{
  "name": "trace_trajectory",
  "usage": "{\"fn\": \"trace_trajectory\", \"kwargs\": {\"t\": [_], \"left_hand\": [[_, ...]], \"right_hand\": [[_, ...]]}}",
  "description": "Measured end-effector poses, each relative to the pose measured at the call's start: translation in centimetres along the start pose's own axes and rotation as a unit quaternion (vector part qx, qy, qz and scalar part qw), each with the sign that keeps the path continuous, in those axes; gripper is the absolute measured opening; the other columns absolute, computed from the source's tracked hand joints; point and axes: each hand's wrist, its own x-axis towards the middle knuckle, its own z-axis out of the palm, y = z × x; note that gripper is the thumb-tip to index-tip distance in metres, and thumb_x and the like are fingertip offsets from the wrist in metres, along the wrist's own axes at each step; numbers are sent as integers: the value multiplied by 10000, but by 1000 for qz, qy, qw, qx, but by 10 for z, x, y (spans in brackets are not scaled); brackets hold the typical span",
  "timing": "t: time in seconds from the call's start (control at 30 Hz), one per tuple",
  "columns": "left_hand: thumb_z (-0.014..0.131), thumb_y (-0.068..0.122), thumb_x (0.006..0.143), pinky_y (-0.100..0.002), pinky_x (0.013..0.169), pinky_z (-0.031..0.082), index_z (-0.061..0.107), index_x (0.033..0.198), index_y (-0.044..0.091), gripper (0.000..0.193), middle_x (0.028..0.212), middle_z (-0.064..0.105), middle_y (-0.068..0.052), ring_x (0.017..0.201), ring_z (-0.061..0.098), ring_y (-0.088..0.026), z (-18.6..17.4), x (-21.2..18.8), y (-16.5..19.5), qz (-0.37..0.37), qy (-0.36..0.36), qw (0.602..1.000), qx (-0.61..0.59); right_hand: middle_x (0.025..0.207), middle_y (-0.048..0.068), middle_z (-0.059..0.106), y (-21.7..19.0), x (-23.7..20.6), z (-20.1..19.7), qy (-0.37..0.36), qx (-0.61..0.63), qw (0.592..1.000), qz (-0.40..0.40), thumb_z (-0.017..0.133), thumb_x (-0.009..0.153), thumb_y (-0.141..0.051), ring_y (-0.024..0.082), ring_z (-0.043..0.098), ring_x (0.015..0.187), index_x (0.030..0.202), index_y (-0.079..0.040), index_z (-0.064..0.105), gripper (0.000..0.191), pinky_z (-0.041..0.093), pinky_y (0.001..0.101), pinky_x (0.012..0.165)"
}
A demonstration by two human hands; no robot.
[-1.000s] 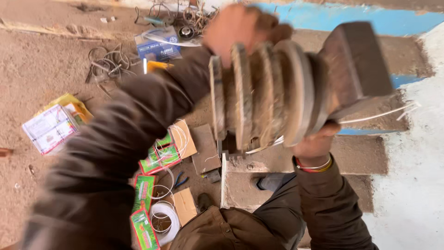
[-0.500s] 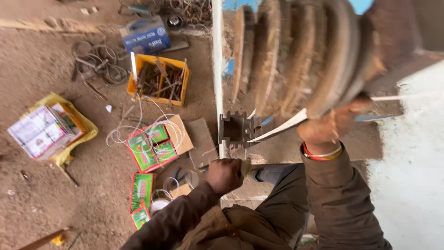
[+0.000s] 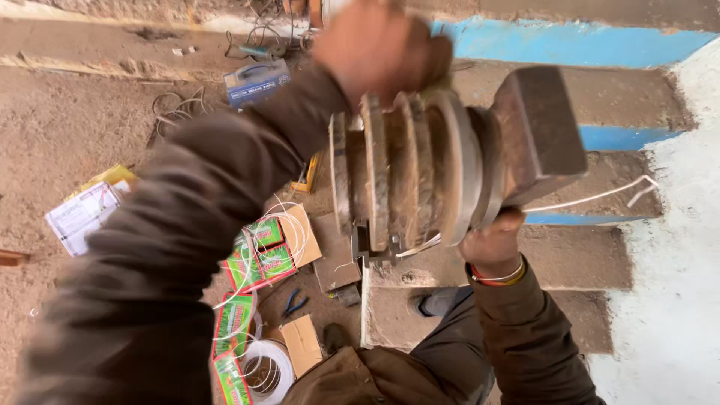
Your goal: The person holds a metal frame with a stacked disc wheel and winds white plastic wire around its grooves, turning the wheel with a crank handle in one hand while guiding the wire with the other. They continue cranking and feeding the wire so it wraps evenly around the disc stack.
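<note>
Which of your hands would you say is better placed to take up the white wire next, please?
Probably the right hand: it sits under the ribbed spool beside the white wire trailing out there. The left hand grips the spool's top, farther away.

Dusty dirt floor point(image 3: 90, 135); blue-striped concrete steps point(image 3: 600, 97); whitewashed wall point(image 3: 675, 300)

— How many hands are there?
— Two: the left hand point(image 3: 379, 49) and the right hand point(image 3: 491, 241), on one ribbed block point(image 3: 442, 169).
— And on the ground?
— Three green-and-red packets point(image 3: 259, 251), one pair of blue pliers point(image 3: 295, 303), one white wire coil point(image 3: 266, 367), one blue box point(image 3: 256, 80).
</note>
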Motion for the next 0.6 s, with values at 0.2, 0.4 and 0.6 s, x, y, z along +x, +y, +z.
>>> {"fn": "trace_trajectory", "kwargs": {"t": [0.2,0.4,0.6], "left_hand": [[672,348,892,-459,658,559,745,1126,179,298,995,736,-129,826,706,-297,239,-125,72,-256,-162,912,-278],[584,298,847,-437,682,594,712,1218,97,441,904,734,-170,786,724,-312,240,-181,169,-257,-207,848,-416],[659,173,832,-475,519,509,638,810,102,77,666,659,-85,536,641,-289,88,-178,185,-198,-100,931,-292]], "right_hand": [[1311,62,659,-32,16,4,24,-96,993,-65,615,1046,-410,178,630,1250,1447,-55,543,540,525,384,1156],[1589,88,481,-28,47,12,84,-329,932,-129,609,1007,-559,247,474,1485,1559,-111,437,732,399,449,1292],[1369,163,495,-24,49,-39,62,-810,490,-315,450,1092,-348,276,477,1300,1374,-10,480,441,372,370,1172]]}}
